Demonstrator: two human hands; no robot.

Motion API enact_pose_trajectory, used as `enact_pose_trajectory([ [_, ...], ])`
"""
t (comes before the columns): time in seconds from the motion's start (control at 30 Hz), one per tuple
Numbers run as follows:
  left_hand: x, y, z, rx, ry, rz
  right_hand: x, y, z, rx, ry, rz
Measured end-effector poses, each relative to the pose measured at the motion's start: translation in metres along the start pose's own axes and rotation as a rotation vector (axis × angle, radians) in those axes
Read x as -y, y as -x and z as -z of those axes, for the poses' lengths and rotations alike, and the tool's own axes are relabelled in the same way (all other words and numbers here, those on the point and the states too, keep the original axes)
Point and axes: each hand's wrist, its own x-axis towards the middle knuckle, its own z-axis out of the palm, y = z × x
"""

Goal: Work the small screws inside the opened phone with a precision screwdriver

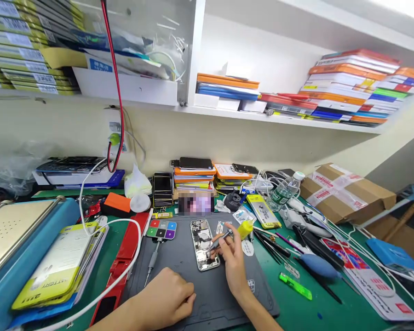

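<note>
An opened phone [203, 243] lies face down on a dark work mat [179, 280], its insides showing. My right hand [232, 259] is closed round a screwdriver with a yellow end [241, 229]; its tip touches the phone's middle. My left hand [169, 299] rests on the mat to the left of the phone, fingers curled under, nothing visible in it. A second grey screwdriver [152, 260] lies on the mat's left part, below a small tray with coloured squares [161, 229].
A blue machine [17, 248] and yellow battery packs [60, 264] fill the left. A white cable [124, 271] and red strip [129, 248] run beside the mat. Tweezers [267, 241], a blue blower [319, 266], a green lighter [296, 286], a water bottle [284, 191] and a cardboard box [345, 191] sit on the right.
</note>
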Motion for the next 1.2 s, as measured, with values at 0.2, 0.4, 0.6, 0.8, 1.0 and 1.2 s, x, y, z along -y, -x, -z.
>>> enact_pose_trajectory([
  [0.2,-0.015,-0.001,0.011,-0.08,0.092,0.215,-0.002,0.0,0.007,0.078,-0.045,-0.049],
  [0.4,-0.044,0.001,0.006,-0.238,0.297,0.478,-0.006,-0.009,0.013,0.185,-0.052,-0.12],
  [0.6,-0.053,-0.005,-0.009,-0.506,0.494,0.634,-0.017,-0.002,0.016,0.219,-0.056,-0.148],
  [0.8,-0.06,-0.014,-0.031,-0.691,0.64,0.716,-0.01,0.009,0.012,0.187,-0.05,-0.175],
  [1.0,-0.076,-0.011,-0.051,-0.791,0.738,0.709,0.009,0.002,0.015,0.133,-0.067,-0.189],
  [1.2,-0.075,-0.005,-0.061,-0.8,0.837,0.605,0.019,0.024,0.029,0.1,-0.052,-0.231],
])
